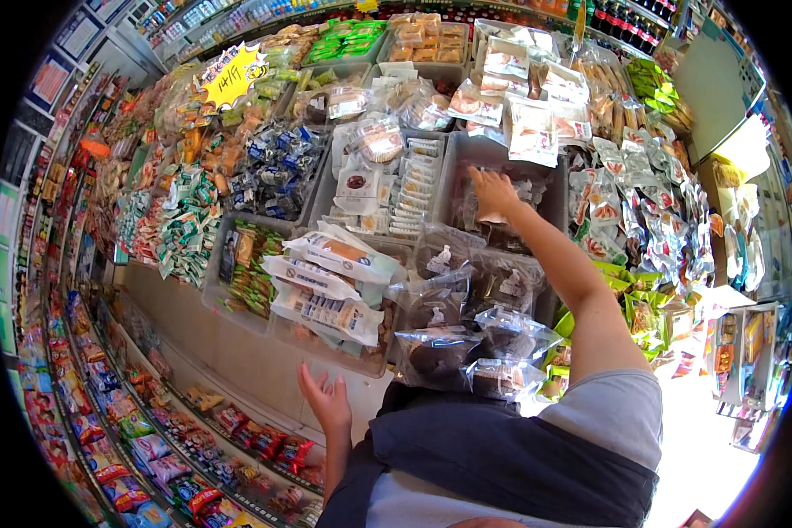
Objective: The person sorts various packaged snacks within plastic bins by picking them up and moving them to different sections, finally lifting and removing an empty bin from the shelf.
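My right hand (493,193) reaches into a grey plastic bin (450,173), its fingers spread over dark snacks in clear wrappers (531,191). Whether the fingertips touch them, I cannot tell. Nothing shows in its grip. Under my right forearm lie several dark round cakes in clear bags (435,310), heaped at the display's front edge. My left hand (327,396) hangs low over the aisle with fingers apart, holding nothing. Nearest to it is a bin of white-wrapped bread packs (333,287). Behind those sit small white packets (414,185) in neat columns.
White bread bags (533,129) overhang the bin's back. Silver-wrapped snacks (633,191) fill the right side; blue-wrapped (280,165) and green-and-white sweets (188,218) lie left. A yellow price sign (234,78) stands above. Low shelves of bagged snacks (152,449) curve along the aisle floor (178,300).
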Motion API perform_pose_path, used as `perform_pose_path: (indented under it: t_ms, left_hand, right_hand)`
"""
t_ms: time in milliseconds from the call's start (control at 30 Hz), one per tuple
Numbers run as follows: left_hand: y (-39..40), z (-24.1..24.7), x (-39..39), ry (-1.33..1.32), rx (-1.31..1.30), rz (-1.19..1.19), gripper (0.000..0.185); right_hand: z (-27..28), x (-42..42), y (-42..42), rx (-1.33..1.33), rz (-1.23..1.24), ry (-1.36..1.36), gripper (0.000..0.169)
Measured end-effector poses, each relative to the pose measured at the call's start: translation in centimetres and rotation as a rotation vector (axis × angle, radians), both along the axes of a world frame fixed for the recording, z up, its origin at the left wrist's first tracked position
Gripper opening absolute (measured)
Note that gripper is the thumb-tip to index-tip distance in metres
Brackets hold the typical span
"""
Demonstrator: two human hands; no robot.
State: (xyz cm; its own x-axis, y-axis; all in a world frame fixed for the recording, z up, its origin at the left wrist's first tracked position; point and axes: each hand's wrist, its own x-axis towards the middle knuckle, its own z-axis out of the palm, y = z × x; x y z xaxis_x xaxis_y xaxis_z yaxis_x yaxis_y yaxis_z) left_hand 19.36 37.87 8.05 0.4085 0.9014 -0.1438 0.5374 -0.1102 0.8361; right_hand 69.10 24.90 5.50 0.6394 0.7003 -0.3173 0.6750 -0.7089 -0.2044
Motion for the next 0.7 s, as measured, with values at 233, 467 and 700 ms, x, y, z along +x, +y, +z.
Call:
perform_pose_path:
  t_ms: [233,467,700]
  left_hand:
    - [0.0,-0.6,-0.4,-0.011,-0.019,0.033,0.076]
    - [-0.1,-0.4,-0.8,0.033,-0.002,0.044,0.076]
    - [-0.3,-0.7,0.2,0.000,-0.040,0.020,0.077]
  right_hand:
    - [-2.4,5.9,-0.1,0.200,0.624,-0.419,0.058]
    - [-3.9,6.9,0.0,-0.016,0.686,-0.564,0.061]
    - [-4.8,7.3,1.1,-0.201,0.541,-0.314,0.069]
